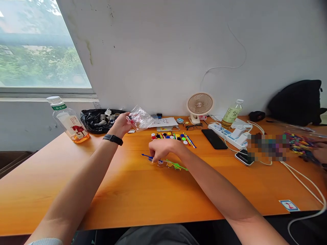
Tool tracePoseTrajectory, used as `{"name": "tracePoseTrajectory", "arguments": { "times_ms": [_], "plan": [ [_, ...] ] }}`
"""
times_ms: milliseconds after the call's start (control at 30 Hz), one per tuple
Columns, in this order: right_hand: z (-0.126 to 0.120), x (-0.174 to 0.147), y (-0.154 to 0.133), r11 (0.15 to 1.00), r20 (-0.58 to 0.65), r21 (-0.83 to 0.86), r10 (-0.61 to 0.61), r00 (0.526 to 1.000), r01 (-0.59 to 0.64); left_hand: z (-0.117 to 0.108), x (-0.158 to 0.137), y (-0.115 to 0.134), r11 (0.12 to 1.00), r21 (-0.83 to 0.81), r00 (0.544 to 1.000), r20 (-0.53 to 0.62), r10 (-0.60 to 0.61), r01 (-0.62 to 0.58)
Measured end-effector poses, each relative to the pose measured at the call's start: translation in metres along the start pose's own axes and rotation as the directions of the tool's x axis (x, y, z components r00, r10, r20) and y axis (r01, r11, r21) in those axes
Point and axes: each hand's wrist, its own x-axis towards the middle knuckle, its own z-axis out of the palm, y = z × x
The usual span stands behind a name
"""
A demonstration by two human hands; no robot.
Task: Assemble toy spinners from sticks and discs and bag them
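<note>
My left hand (pixel 121 124), with a black band on its wrist, is closed on a crinkled clear plastic bag (pixel 142 119) held above the desk; some small red and dark bits show in it. My right hand (pixel 164 149) reaches down to a row of small spinners with clear round bases. Its fingers pinch at a blue arrow spinner (pixel 146 156) at the left end of the row; the fingertips are partly hidden. To the right of it stand a spinner with a pale arrow, a yellow one (pixel 169 164) and a green arrow spinner (pixel 177 166).
Behind the row lies a group of coloured discs and sticks (pixel 185 139). A tea bottle (pixel 70 122) and a black bag (pixel 93 124) stand left. A fan (pixel 200 104), phone (pixel 214 139) and power strip (pixel 227 135) with cables lie right. Another person's hand (pixel 320 151) is near coloured pieces.
</note>
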Motion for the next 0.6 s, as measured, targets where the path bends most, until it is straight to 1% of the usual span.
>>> {"name": "tracePoseTrajectory", "arguments": {
  "times_ms": [67,100,167,233,300,433,533,600],
  "plan": [
    [-0.003,-0.002,0.002,0.999,-0.022,0.034,-0.040,0.999,0.041,0.001,-0.001,0.001,1.000,0.027,1.000,0.000,0.000,0.000],
    [-0.005,-0.004,0.003,0.994,-0.032,0.082,-0.063,0.997,0.066,0.001,-0.001,0.001,0.999,0.032,1.000,0.000,-0.001,0.001],
    [-0.008,-0.008,0.006,0.960,-0.049,0.255,-0.107,0.993,0.116,0.000,-0.001,0.002,0.999,0.039,1.000,0.004,-0.001,0.001],
    [-0.012,-0.012,0.010,0.871,-0.096,0.463,-0.132,0.987,0.162,0.000,0.000,0.004,0.999,0.048,1.000,0.011,0.002,-0.003],
    [-0.017,-0.016,0.014,0.771,-0.179,0.602,-0.126,0.976,0.210,-0.001,0.000,0.005,0.999,0.050,1.000,0.011,0.007,-0.008],
    [-0.024,-0.022,0.024,0.603,-0.320,0.748,-0.039,0.947,0.278,-0.003,0.002,0.008,0.999,0.032,0.999,-0.003,0.032,-0.032],
    [-0.027,-0.021,0.030,0.490,-0.374,0.825,0.105,0.921,0.280,-0.005,0.005,0.010,0.998,0.003,0.998,0.024,0.062,-0.062],
    [-0.028,-0.019,0.032,0.442,-0.378,0.859,0.211,0.901,0.257,-0.006,0.006,0.009,0.997,-0.022,0.997,0.028,0.074,-0.074]
  ]
}}
